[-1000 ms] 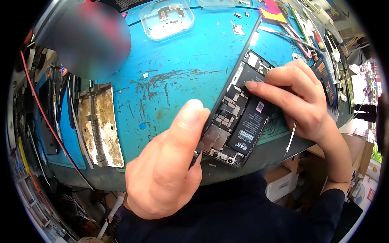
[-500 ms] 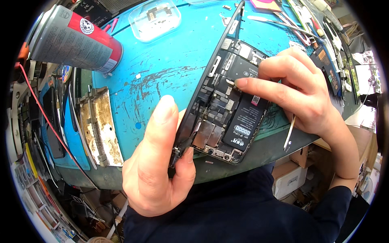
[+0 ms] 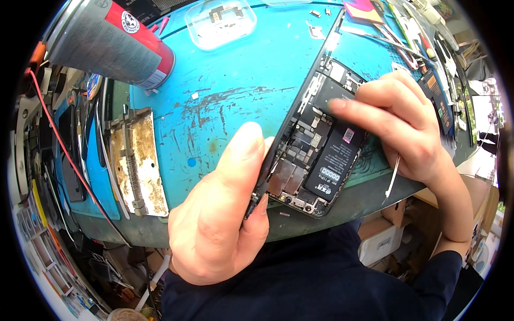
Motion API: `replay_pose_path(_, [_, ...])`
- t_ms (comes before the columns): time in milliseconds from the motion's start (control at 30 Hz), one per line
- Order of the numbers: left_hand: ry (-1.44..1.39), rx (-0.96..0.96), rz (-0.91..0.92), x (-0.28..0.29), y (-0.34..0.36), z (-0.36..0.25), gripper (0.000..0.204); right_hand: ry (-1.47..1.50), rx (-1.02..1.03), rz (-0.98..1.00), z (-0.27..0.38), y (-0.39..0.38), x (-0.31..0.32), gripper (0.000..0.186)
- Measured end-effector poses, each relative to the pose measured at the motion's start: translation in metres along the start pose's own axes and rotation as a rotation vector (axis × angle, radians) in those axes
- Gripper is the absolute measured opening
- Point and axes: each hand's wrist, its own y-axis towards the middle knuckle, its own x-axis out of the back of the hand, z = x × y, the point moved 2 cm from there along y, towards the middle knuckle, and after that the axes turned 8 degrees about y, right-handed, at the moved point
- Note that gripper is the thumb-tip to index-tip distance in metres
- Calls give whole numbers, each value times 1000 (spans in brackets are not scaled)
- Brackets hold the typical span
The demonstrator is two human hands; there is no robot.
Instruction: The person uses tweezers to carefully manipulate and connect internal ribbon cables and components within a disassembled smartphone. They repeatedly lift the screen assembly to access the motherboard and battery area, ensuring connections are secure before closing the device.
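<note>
An opened phone (image 3: 300, 176) lies on the near part of the mat, its boards and black battery (image 3: 334, 160) exposed. Its screen (image 3: 293, 115) is raised on edge along the phone's left side. My left hand (image 3: 217, 214) grips the lower end of that screen between thumb and fingers. Over the upper battery area hovers the blurred index fingertip of my right hand (image 3: 399, 117); whether it touches is unclear. A thin, light-coloured stick-like tool (image 3: 393, 176) pokes out below the right hand, its upper end hidden in the curled fingers.
A grey-and-red can (image 3: 115, 43) stands at the far left, with a clear plastic box (image 3: 220, 24) of small parts beside it. A metal holder (image 3: 140, 166) lies left on the blue mat (image 3: 214, 107). Tweezers (image 3: 383, 37) and other tools crowd the far right.
The whole view has shifted slightly. My left hand and the screen have swung a little right, toward the phone body. My right index finger has moved slightly away from a small light flex connector.
</note>
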Motion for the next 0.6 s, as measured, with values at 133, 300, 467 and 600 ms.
replay_pose_path(133, [31, 31, -32, -2, 0, -3, 73, -189, -93, -42, -4, 0, 10, 43])
replay_pose_path(300, [-37, 143, -75, 1, 1, -8, 67, -179, -165, 3, 17, -7, 12, 41])
replay_pose_path(467, [64, 302, -35, 14, 17, -7, 67, -108, -179, -46, 39, -26, 12, 44])
replay_pose_path(600, [146, 308, 3, 29, 29, 8, 71, -86, -136, -21, 55, -33, 16, 45])
